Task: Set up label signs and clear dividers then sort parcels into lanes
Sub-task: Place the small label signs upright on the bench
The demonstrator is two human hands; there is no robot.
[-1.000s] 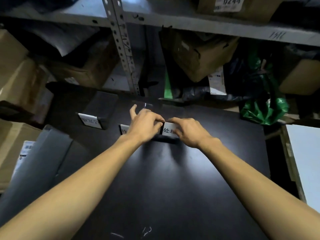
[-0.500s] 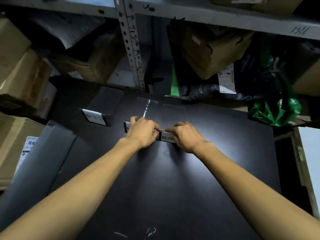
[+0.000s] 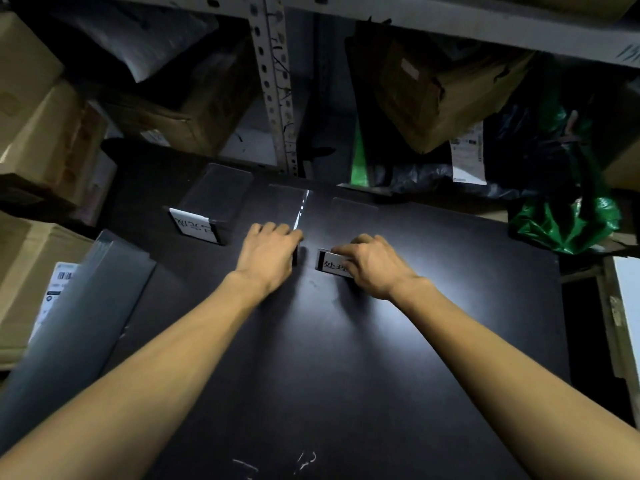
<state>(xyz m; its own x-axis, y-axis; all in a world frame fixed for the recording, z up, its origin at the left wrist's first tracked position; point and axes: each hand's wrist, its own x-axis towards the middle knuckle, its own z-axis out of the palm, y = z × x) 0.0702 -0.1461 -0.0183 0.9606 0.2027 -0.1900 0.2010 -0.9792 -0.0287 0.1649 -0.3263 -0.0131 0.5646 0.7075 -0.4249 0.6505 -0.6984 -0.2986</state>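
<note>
Left hand (image 3: 270, 252): palm down, fingers curled over a dark-edged sign holder (image 3: 295, 258). Only that edge shows; the label face is hidden.
Right hand (image 3: 375, 266): fingers curled on the right end of a small white label sign with black characters (image 3: 328, 263), index finger along its top edge. Thumb hidden.
Sign position: stands on the matte black worktop (image 3: 329, 358), mid-width toward the far edge, just beside the left hand with a small gap between.
Far-left corner: white handwritten label sign (image 3: 194, 226) at the front end of a clear plastic divider (image 3: 218, 194).
Far edge: glare-streaked clear divider (image 3: 289, 206) beyond the left hand; plain clear divider (image 3: 353, 211) beyond the right hand.
Left edge: flat grey poly-bag parcel (image 3: 72, 306) overlaps the worktop.
Behind: brown cardboard box (image 3: 443, 88) on grey metal shelving (image 3: 273, 81); green plastic bag (image 3: 561, 225) off the far-right corner.
</note>
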